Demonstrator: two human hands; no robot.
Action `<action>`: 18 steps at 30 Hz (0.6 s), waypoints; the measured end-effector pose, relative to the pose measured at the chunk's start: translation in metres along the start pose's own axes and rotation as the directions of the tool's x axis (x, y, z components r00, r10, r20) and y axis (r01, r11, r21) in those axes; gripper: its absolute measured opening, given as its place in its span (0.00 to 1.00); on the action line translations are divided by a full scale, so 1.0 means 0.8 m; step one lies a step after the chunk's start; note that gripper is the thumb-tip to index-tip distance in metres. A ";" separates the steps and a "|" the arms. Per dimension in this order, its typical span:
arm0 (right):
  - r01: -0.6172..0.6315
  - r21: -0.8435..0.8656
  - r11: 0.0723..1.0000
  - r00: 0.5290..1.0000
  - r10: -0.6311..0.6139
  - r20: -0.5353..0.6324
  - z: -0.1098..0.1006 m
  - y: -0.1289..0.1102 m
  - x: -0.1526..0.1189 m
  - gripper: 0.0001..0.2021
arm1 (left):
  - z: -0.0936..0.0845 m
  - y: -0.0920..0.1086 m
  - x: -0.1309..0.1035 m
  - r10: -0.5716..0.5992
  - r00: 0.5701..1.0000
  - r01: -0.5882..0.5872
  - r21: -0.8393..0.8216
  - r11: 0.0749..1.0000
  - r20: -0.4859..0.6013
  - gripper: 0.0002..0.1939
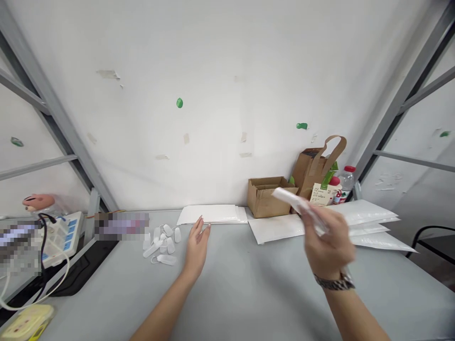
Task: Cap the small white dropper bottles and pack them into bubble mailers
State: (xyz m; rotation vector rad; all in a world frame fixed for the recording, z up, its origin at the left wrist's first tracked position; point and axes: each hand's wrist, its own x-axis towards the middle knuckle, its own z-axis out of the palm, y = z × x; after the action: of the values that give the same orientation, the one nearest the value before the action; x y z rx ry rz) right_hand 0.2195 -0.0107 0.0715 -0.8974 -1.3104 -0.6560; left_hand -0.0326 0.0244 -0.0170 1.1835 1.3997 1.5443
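My right hand (329, 241), with a patterned band at the wrist, is raised over the right side of the table and closed around a narrow white packet (289, 196). Motion blurs it, so its exact kind is unclear. My left hand (198, 244) holds nothing; its fingers are stretched out close to the front of a stack of white sheets or cards (213, 214) by the wall. To its left lies a small heap of white plastic tags with loops (165, 241). White glossy mailer envelopes (279, 228) lie flat behind and beside my right hand.
Against the wall stand an open cardboard box (265, 201), a brown paper bag with handles (313, 166) and a red-capped bottle (347, 179). At left are a power strip (67, 239), cables, a black mat (85, 267) and a yellow case (28, 322). Metal frames (67, 125) flank the table.
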 end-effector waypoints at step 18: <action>0.252 0.065 0.965 0.491 -0.186 0.851 0.100 0.020 -0.117 0.22 | 0.012 -0.032 0.007 -0.004 1.000 0.003 -0.139 0.990 -0.002 0.25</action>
State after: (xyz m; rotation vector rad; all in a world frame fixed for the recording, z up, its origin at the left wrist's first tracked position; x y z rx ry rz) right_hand 0.1750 0.0584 -0.0216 -1.1855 -2.3577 -0.4365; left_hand -0.0271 0.0366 -0.0419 1.0946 1.2729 1.6136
